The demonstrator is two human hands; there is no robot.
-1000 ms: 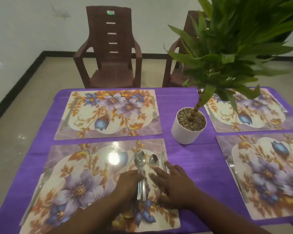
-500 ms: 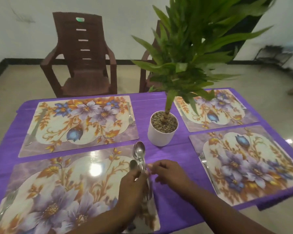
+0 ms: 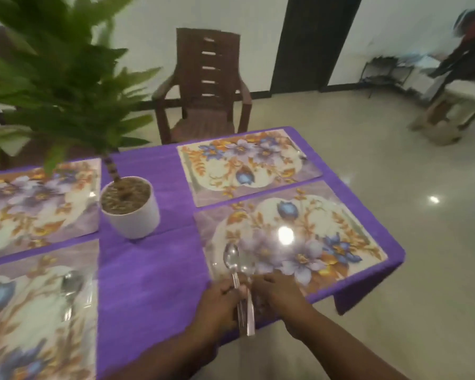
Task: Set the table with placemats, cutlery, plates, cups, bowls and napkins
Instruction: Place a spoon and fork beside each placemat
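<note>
A purple-covered bench (image 3: 154, 275) fills the lower frame, with a chair (image 3: 206, 86) at upper centre and a potted plant (image 3: 129, 207) at left. Four placemats are laid; over the lower-right placemat (image 3: 327, 229) spoons (image 3: 232, 259) are gripped by the left hand (image 3: 220, 303), pinched by the right hand (image 3: 277, 292). One should be separated and laid parallel to the mat's edge.
</note>
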